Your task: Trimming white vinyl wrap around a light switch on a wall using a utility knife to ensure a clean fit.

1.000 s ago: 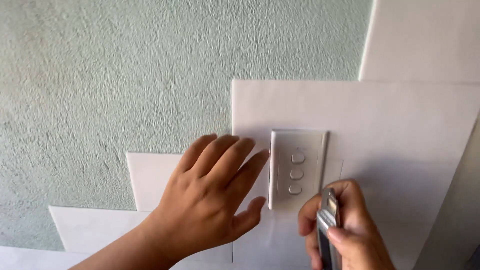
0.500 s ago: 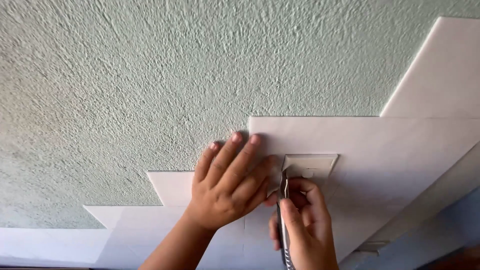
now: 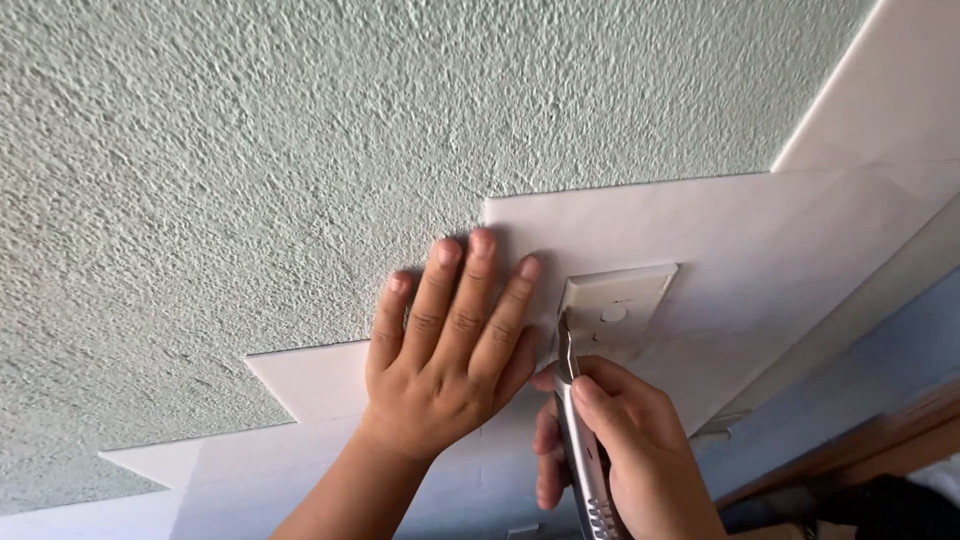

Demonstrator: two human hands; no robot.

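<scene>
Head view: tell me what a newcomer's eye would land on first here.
First, the left hand spread flat on the white sheet covering the rough green wall, centre of frame. Just right of it, the right hand holds a metal utility knife with its tip at the left edge of the white switch plate. The sheet steps down in stairs toward the lower left.

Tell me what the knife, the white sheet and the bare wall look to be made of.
Utility knife in the right hand: looks like metal, silvery with a bright sheen and a ridged slider.
White sheet under the left hand: smooth and matte, with straight cut edges; probably paper or thin wallcovering.
Wall: rough, pale green, grainy bumps suggest textured plaster.
</scene>
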